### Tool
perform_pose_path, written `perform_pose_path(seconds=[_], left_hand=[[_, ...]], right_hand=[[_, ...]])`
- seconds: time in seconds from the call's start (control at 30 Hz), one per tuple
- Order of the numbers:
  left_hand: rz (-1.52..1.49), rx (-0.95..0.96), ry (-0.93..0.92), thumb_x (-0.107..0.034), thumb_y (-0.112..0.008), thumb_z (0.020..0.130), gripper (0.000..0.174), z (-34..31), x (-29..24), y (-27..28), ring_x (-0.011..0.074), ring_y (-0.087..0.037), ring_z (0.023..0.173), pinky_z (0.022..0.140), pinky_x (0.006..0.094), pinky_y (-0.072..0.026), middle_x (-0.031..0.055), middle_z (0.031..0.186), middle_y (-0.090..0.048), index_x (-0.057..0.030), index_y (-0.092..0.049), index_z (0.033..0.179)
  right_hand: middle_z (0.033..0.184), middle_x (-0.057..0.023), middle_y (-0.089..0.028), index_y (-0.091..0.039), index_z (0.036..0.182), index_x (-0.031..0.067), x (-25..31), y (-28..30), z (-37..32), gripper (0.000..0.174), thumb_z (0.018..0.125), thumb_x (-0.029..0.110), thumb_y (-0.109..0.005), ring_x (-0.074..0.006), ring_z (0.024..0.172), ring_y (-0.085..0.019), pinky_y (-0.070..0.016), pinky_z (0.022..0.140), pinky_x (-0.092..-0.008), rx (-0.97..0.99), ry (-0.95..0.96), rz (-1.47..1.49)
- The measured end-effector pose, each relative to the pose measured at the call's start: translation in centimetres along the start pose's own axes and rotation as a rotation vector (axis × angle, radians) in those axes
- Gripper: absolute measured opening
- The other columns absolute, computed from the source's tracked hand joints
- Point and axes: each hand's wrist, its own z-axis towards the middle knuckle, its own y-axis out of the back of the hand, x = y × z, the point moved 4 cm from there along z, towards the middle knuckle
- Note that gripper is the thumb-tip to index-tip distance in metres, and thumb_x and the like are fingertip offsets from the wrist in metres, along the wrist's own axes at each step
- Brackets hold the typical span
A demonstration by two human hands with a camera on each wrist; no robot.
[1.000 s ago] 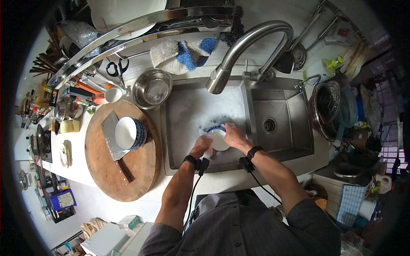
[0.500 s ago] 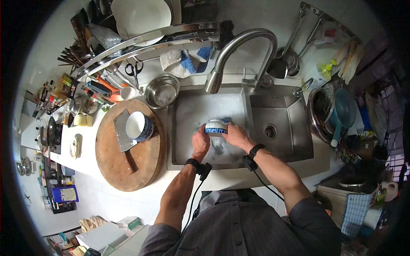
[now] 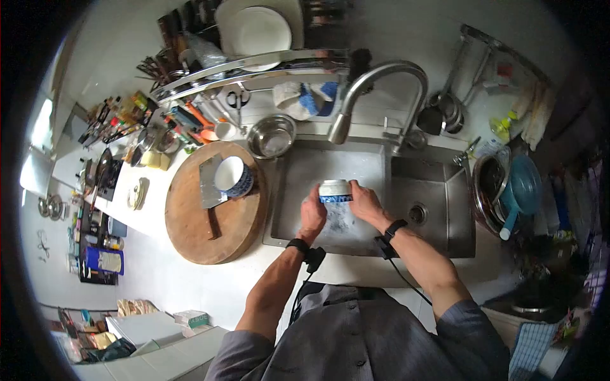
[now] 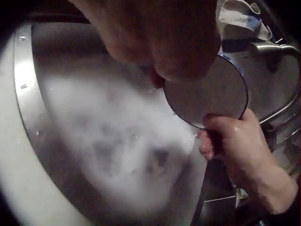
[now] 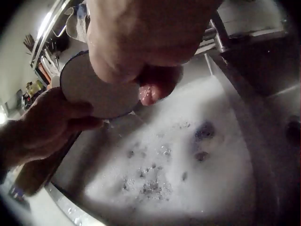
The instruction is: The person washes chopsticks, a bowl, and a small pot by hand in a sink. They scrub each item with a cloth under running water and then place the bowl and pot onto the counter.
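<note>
Over the foam-filled left basin [image 3: 287, 222], both hands hold a white bowl with a blue patterned band [image 3: 335, 192]. My left hand [image 3: 312, 213] grips its left side and my right hand [image 3: 367, 206] its right, thumbs at the rim. The bowl is tipped so its foot points away and its mouth faces back toward the wrists. Its plain white inside [image 4: 207, 101] shows in the left wrist view, edged by a thin dark rim. White suds [image 5: 155, 165] spread below the hands in the right wrist view, with a dark blue patch showing through.
A round wooden chopping board [image 3: 190, 228] left of the sink carries another blue-and-white bowl [image 3: 239, 184] and a cleaver [image 3: 211, 190]. A steel bowl [image 3: 272, 136] sits behind it. The faucet [image 3: 341, 127] arches over the sink; a blue strainer [image 3: 524, 185] stands right.
The bowl has come up from the suds and turned, its white inside facing up at first and its banded outside showing now. Both hands stayed on it. The head view has shifted.
</note>
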Motion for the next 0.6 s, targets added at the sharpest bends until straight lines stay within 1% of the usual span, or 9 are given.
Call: perform_pose_path(seconds=[0.1,0.23,0.27,0.37,0.4,0.47,0.5,0.57,0.6], left_hand=[[-0.086,0.091,-0.002,0.003,-0.051,0.082,0.055,0.4,0.0,0.7,0.0482,-0.064,0.087,0.077,0.0537,-0.0502,0.0303,0.091,-0.066,-0.0044,-0.045,0.136],[-0.248,0.315,0.245,0.002,-0.05,0.082,0.058,0.4,2.7,1.4,0.0481,-0.063,0.094,0.081,0.0528,-0.0496,0.031,0.097,-0.065,-0.0038,-0.041,0.139],[-0.162,0.32,0.316,-0.002,-0.052,0.08,0.053,0.2,3.8,1.5,0.0458,-0.063,0.098,0.084,0.051,-0.0495,0.0298,0.101,-0.066,-0.002,-0.048,0.133],[-0.125,0.312,0.285,-0.004,-0.053,0.078,0.047,-0.3,7.0,1.7,0.0425,-0.064,0.102,0.089,0.0479,-0.0496,0.0255,0.105,-0.067,0.0,-0.055,0.125],[-0.142,0.294,0.282,-0.006,-0.054,0.077,0.042,-0.4,7.6,2.0,0.0396,-0.064,0.103,0.092,0.0442,-0.0499,0.021,0.107,-0.069,0.0007,-0.061,0.118],[-0.198,0.318,0.277,-0.007,-0.055,0.076,0.042,-0.3,9.3,2.2,0.0383,-0.065,0.103,0.093,0.0434,-0.0501,0.0203,0.108,-0.069,0.0007,-0.062,0.117],[-0.248,0.348,0.265,-0.008,-0.056,0.076,0.042,-0.1,9.9,2.3,0.0369,-0.065,0.104,0.093,0.0426,-0.0503,0.0197,0.109,-0.069,0.0007,-0.062,0.117],[-0.267,0.357,0.275,-0.008,-0.056,0.075,0.04,0.2,10.7,2.7,0.0361,-0.065,0.104,0.094,0.0417,-0.0502,0.0196,0.109,-0.069,0.0003,-0.064,0.114],[-0.273,0.371,0.283,-0.008,-0.056,0.076,0.039,0.2,11.2,3.0,0.0332,-0.067,0.1,0.089,0.0406,-0.0524,0.0188,0.107,-0.07,0.0011,-0.064,0.114]], right_hand=[[0.085,-0.0274,-0.065,-0.047,0.112,-0.0012,0.8,0.1,0.7,0.036,0.079,0.003,-0.061,-0.0475,0.083,-0.064,-0.051,0.072,-0.0532,-0.018,-0.044,-0.046],[0.083,-0.0244,-0.066,-0.049,0.108,-0.0006,2.7,0.0,2.0,0.028,0.082,0.005,-0.057,-0.045,0.08,-0.066,-0.0515,0.071,-0.0527,-0.136,0.018,-0.092],[0.086,-0.0245,-0.067,-0.049,0.115,-0.0014,4.0,0.2,2.2,0.034,0.084,0.008,-0.058,-0.0451,0.081,-0.066,-0.0515,0.071,-0.0524,-0.142,0.003,-0.067],[0.09,-0.0259,-0.067,-0.05,0.118,-0.0023,7.1,-0.8,4.5,0.037,0.086,0.011,-0.059,-0.0458,0.083,-0.065,-0.0514,0.072,-0.0523,-0.19,0.041,0.045],[0.09,-0.0259,-0.067,-0.05,0.118,-0.0023,8.4,-1.3,5.5,0.037,0.086,0.011,-0.059,-0.0458,0.083,-0.065,-0.0514,0.072,-0.0523,-0.182,0.049,0.038],[0.084,-0.0233,-0.068,-0.053,0.116,-0.0036,11.2,-2.1,7.9,0.033,0.088,0.012,-0.057,-0.0383,0.076,-0.068,-0.0529,0.066,-0.0471,-0.18,0.023,0.153],[0.084,-0.0233,-0.068,-0.053,0.116,-0.0036,13.6,-1.7,8.9,0.033,0.088,0.012,-0.057,-0.0383,0.076,-0.068,-0.0529,0.066,-0.0471,-0.179,0.027,0.144],[0.078,-0.0176,-0.066,-0.054,0.113,-0.0051,18.3,-1.8,10.5,0.03,0.089,0.014,-0.054,-0.026,0.066,-0.067,-0.0527,0.059,-0.0399,0.05,-0.135,0.57],[0.077,-0.0092,-0.058,-0.054,0.101,-0.0067,21.2,-1.6,10.9,0.022,0.087,0.011,-0.055,-0.012,0.059,-0.055,-0.0464,0.051,-0.031,0.029,-0.157,0.77]])
